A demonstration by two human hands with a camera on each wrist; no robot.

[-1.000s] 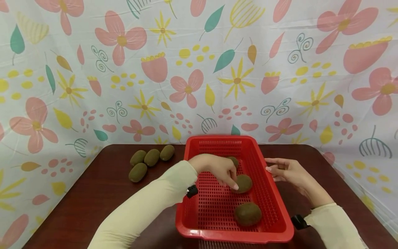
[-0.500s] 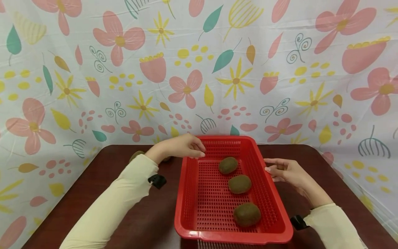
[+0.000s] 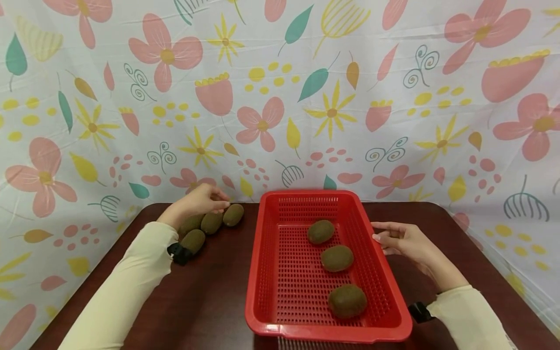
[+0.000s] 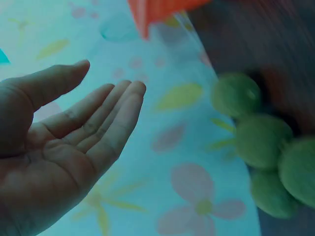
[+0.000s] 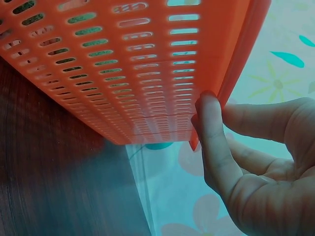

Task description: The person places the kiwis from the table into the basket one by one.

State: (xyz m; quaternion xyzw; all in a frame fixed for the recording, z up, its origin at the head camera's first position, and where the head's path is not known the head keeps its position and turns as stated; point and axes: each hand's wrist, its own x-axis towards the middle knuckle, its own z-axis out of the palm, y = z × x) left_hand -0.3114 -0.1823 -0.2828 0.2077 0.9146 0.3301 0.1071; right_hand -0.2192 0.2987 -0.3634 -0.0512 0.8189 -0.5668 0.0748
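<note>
Left hand (image 3: 197,201), fingers extended, empty, is hovering near four kiwis (image 3: 212,223); right hand (image 3: 410,245) is pinching the red basket (image 3: 328,332).

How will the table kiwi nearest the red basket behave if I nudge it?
The nearest kiwi could roll, being rounded and oval. Its dull brown skin will probably grip rather than slip. Pushed left, it would likely bump the neighbouring kiwi.
</note>
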